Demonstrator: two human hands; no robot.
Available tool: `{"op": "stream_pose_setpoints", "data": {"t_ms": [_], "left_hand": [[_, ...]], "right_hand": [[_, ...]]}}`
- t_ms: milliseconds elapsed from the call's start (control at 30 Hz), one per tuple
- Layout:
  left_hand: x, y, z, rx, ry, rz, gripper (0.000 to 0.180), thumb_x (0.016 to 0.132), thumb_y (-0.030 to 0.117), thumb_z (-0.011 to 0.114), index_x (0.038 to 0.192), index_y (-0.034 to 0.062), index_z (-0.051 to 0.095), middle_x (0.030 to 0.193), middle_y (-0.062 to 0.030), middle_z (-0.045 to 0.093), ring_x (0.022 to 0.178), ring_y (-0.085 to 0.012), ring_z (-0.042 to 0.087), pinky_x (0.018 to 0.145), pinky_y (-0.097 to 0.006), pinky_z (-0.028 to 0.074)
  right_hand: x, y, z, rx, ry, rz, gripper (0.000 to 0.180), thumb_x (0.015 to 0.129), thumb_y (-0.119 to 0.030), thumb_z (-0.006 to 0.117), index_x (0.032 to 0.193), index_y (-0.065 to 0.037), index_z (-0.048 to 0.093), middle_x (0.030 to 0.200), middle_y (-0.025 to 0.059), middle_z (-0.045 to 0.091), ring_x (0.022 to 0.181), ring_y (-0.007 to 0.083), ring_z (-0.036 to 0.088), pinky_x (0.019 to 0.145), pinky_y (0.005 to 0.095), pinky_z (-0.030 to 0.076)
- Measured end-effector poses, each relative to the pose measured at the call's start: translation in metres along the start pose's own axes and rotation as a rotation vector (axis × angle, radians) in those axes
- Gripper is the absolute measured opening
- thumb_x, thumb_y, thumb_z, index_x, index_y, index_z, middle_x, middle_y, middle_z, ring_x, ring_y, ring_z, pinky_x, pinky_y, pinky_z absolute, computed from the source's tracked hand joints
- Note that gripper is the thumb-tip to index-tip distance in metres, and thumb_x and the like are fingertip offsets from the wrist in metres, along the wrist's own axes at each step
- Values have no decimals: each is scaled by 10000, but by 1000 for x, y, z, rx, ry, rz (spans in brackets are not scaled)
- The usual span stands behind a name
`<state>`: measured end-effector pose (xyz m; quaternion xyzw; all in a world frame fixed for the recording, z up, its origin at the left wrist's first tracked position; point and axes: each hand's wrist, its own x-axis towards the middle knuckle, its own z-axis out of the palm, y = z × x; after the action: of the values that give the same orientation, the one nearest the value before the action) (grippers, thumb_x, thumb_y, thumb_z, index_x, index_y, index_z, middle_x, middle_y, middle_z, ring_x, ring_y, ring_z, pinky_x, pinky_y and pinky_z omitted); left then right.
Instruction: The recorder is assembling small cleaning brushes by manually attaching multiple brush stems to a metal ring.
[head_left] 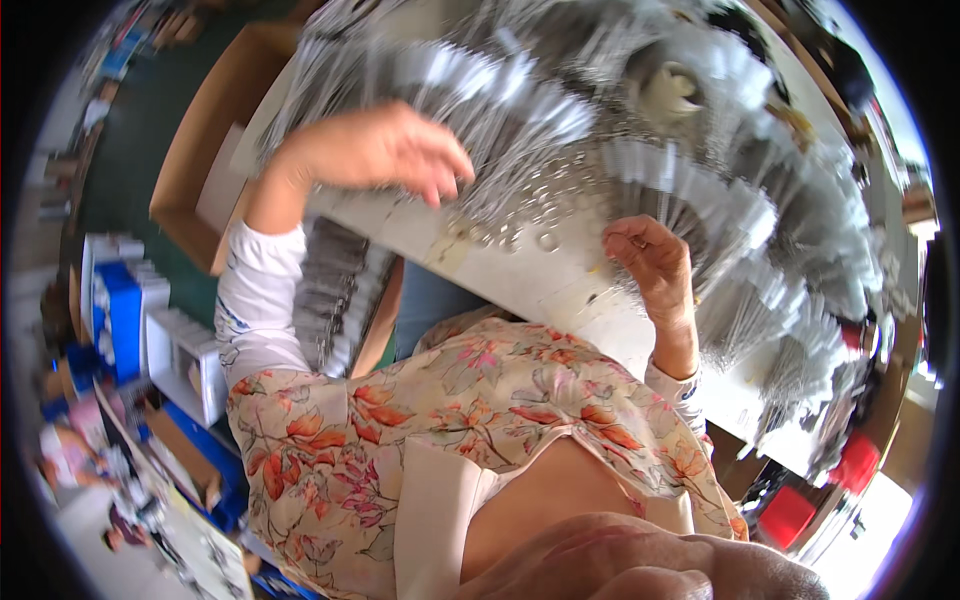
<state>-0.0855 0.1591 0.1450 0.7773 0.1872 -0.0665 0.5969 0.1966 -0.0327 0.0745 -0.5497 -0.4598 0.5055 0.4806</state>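
My left hand [395, 150] hovers over the table's left part, smeared by motion, its fingers stretched out and nothing visible in them. Below and beside it lie bundles of thin grey strands with pale, flat ends [440, 75]. My right hand [655, 262] is at the table's near side with thumb and fingertips pinched together; whatever may be between them is too small to make out. Between the two hands, small shiny rings [547, 241] are scattered on the white tabletop [480, 262]. Another bundle of strands [690, 195] lies just beyond my right hand.
A roll of pale tape or cord [672, 88] stands among the far bundles. An open cardboard box [185, 180] is left of the table. A container of similar strands [335, 290] sits beneath my left forearm. Red seats [787, 517] show at lower right.
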Motion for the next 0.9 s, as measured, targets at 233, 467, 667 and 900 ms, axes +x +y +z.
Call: {"op": "stream_pose_setpoints", "data": {"t_ms": [233, 467, 667, 900], "left_hand": [[54, -38, -207, 247, 868, -397, 253, 844, 343, 578, 812, 93, 587, 678, -1, 595, 526, -92, 550, 458, -228, 431], [77, -36, -196, 486, 847, -132, 240, 710, -7, 567, 944, 47, 567, 691, -27, 549, 577, -137, 541, 473, -297, 462], [61, -18, -145, 1310, 890, 142, 133, 732, 24, 623, 864, 32, 605, 752, -110, 545, 704, -257, 565, 650, -340, 458], [28, 39, -152, 1493, 1122, 320, 128, 822, 56, 554, 934, 24, 606, 870, -93, 586, 795, -278, 586, 716, -314, 463]], "right_hand": [[-30, -78, -84, -166, 300, -242, 152, 843, -63, 570, 962, 23, 611, 785, 25, 605, 722, 75, 544, 671, 207, 444], [-12, -102, -200, -545, 522, -311, 175, 836, -129, 587, 965, -22, 636, 743, 36, 629, 670, 91, 588, 619, 234, 493], [99, -74, -257, -700, 562, -129, 265, 776, -283, 665, 964, -97, 662, 721, 46, 651, 618, 114, 612, 609, 250, 515], [154, -58, -246, -852, 652, -34, 296, 719, -368, 651, 798, -86, 692, 598, 21, 625, 531, 102, 592, 584, 260, 488]]}}
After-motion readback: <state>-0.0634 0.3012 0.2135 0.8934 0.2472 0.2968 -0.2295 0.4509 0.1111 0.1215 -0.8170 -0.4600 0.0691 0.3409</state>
